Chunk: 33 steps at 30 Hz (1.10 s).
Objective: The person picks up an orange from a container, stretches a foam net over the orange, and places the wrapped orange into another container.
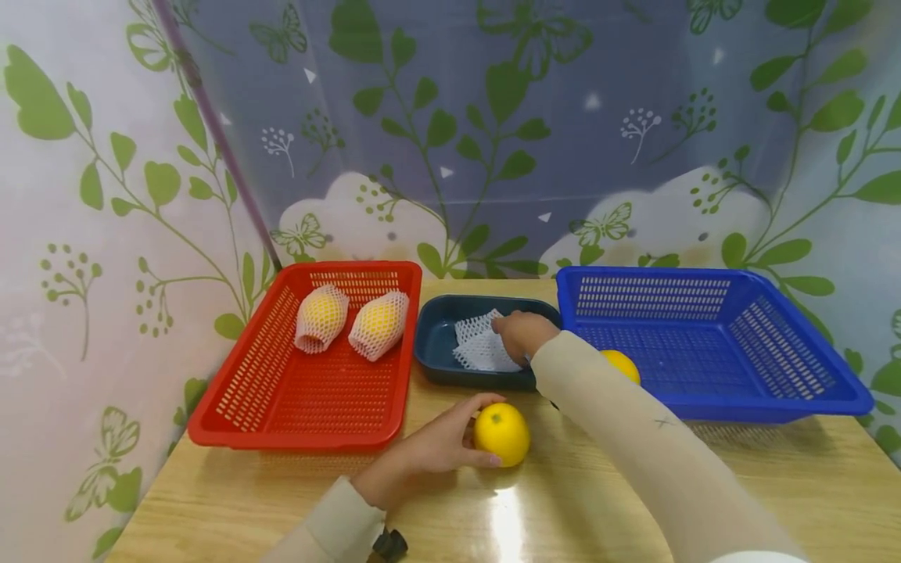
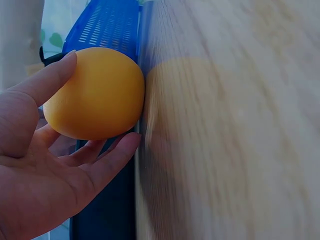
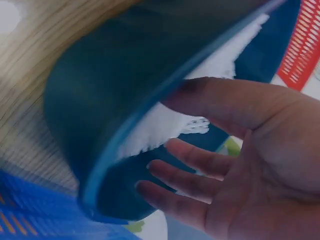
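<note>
On the wooden table my left hand [image 1: 446, 438] holds an orange [image 1: 503, 435], thumb on one side and fingers curled round the other. The left wrist view shows the same orange [image 2: 97, 95] close to the tabletop. My right hand [image 1: 524, 335] reaches into a dark teal tray [image 1: 436, 369], where white foam fruit nets [image 1: 487, 349] lie. In the right wrist view its fingers are spread and loosely bent, with the thumb over the foam net [image 3: 160, 125]; the index finger is hidden there.
A red basket [image 1: 299, 438] on the left holds two oranges in foam nets [image 1: 380, 322]. On the right stands a blue basket [image 1: 767, 407], with another orange [image 1: 622, 365] partly behind my right forearm. A patterned curtain [image 1: 450, 156] hangs behind the table.
</note>
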Tool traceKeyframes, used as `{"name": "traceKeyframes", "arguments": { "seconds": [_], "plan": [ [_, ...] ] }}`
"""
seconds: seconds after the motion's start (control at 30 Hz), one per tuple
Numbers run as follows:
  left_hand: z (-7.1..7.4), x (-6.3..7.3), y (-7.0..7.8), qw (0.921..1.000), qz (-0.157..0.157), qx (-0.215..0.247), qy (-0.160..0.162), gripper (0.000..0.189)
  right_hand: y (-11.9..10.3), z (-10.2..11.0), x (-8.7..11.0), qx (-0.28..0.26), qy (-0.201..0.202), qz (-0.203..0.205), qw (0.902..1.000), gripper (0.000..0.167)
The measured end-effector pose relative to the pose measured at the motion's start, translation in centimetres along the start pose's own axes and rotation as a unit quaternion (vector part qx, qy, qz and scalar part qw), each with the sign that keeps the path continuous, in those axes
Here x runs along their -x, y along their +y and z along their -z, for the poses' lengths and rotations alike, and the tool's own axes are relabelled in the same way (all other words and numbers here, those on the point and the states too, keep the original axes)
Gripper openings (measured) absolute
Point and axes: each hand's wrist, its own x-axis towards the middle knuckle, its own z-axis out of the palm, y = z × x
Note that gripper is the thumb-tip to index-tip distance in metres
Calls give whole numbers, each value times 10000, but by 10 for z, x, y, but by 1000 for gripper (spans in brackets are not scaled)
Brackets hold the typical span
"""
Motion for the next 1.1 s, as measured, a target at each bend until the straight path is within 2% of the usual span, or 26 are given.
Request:
{"name": "traceKeyframes", "arguments": {
  "seconds": [0.2,0.37,0.47,0.63,0.73,0.9,1.1],
  "plan": [
    [-1,0,0,9999,8,-116,-8,72,2,-14,1,600,750,265,9950,49],
    [0,-1,0,9999,33,-105,-7,72,0,-18,-9,783,816,173,9934,53],
    [-1,-1,0,10000,16,-72,-9,72,-1,-17,-12,786,812,325,9931,52],
    [-1,-1,1,10000,12,-71,-9,73,1,-14,-15,794,1049,608,9894,27],
    [0,-1,1,9999,26,-108,1,72,3,-14,-18,760,1162,571,9887,20],
    [0,-1,0,9998,30,-171,-12,72,5,-16,-19,520,1235,539,9895,24],
    [1,-2,0,9997,5,-240,-24,72,9,-15,-19,263,1501,755,9854,30]
  ]
}}
